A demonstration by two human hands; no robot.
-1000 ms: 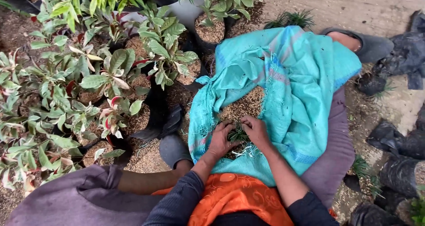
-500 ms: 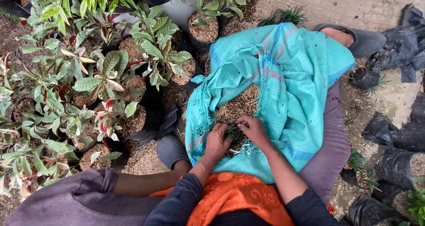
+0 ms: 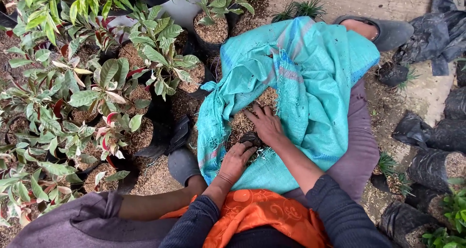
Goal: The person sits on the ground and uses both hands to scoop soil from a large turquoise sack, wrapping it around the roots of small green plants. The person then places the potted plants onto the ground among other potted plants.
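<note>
Hands working husk mix in a turquoise sack on the lap.

The left hand [image 3: 236,159] is curled around a small black planting bag [image 3: 251,139], which sits at the sack's [image 3: 310,83] mouth; how firmly it grips is hard to see. At its 1 o'clock, the right hand [image 3: 264,123] lies flat with fingers spread on the brown husk mix [image 3: 242,124]. Potted variegated plants [image 3: 97,92] stand at 9 o'clock.

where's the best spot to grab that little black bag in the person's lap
Probably by its side wall, from the near side, as the left hand holds the small black bag now. Its mouth faces the husk mix under the right hand, so leave that open.
</note>
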